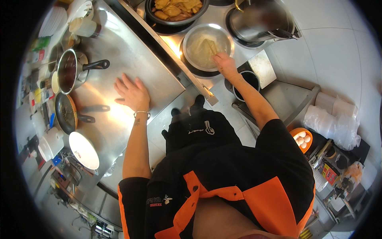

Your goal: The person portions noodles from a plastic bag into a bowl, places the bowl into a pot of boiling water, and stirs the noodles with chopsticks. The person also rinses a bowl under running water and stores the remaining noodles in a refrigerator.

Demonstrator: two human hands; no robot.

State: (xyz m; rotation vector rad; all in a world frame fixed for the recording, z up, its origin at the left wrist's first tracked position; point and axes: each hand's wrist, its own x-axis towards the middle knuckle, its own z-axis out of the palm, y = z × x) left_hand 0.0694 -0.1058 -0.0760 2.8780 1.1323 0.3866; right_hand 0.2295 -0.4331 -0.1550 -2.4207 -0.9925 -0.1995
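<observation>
My left hand (133, 93) rests with spread fingers on the stainless steel worktop (119, 56), nothing in it. At the stove, my right hand (224, 64) reaches to the rim of a metal bowl or pan (191, 50) of cloudy liquid, its fingers closed on what seem to be chopsticks (211, 46). Their tips lie in the liquid by something pale; just what it is cannot be told. Above that pan stands a dark pot (148, 15) with yellow-brown cooked pieces, likely poultry.
On the left stand a steel saucepan (80, 67) of dark liquid, a frying pan (66, 113) and a white bowl (84, 151). A tall stockpot (253, 30) is at the stove's right. Below my right forearm is a dark bin or pot (249, 80); eggs (303, 139) sit at right.
</observation>
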